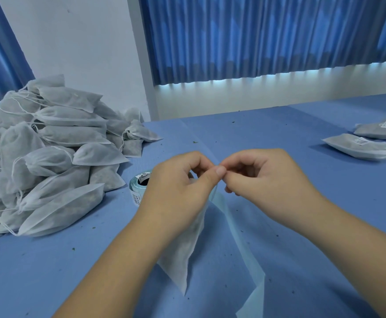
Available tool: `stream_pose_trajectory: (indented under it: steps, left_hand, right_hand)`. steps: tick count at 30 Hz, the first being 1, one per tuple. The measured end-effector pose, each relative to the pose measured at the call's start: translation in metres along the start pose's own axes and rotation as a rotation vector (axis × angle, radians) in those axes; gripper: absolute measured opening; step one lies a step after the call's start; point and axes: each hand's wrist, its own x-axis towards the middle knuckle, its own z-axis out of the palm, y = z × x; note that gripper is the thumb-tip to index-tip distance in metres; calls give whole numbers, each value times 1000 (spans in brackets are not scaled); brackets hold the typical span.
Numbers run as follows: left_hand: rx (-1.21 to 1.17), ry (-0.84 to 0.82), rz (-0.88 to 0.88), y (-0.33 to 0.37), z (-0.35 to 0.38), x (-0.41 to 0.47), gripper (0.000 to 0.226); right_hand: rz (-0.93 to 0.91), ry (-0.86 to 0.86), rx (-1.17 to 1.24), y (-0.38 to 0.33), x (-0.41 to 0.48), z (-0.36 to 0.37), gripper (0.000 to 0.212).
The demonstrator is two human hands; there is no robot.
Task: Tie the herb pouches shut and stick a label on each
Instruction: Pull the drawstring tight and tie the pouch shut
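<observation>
White pouch (pixel 182 255) hangs below the left hand (pixel 178 191).

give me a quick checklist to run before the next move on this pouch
1. Pouch secured: ok, it hangs from the left hand.
2. Hands together on the work: ok, the right hand pinches at the left thumb tip.
3. Pouch tied shut: cannot tell, the left hand hides its neck.
4. Label peeled and ready: cannot tell, whatever the fingertips pinch is too small to see.
5. Label roll close by: ok, it sits just behind the left hand.
6. Spot for finished ones: ok, two labelled pouches lie at far right.
</observation>
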Motion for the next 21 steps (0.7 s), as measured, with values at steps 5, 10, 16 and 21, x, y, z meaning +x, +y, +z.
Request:
stream_pose_trajectory:
  steps: [5,10,16,21]
  left_hand:
    - [78,92,31,-3,1,0,22]
    - [26,66,-15,0,-1,0,19]
    - [-291,-72,-267,3,-6,2,28]
    - [-504,-242,-464,4,-10,3,37]
  right_hand:
    - [109,-49,44,-1,1,-4,20]
    - [200,-115,88,1,2,-3,13]
    - [174,-122,120,3,2,-3,13]
    - [162,-131,132,1,2,-4,16]
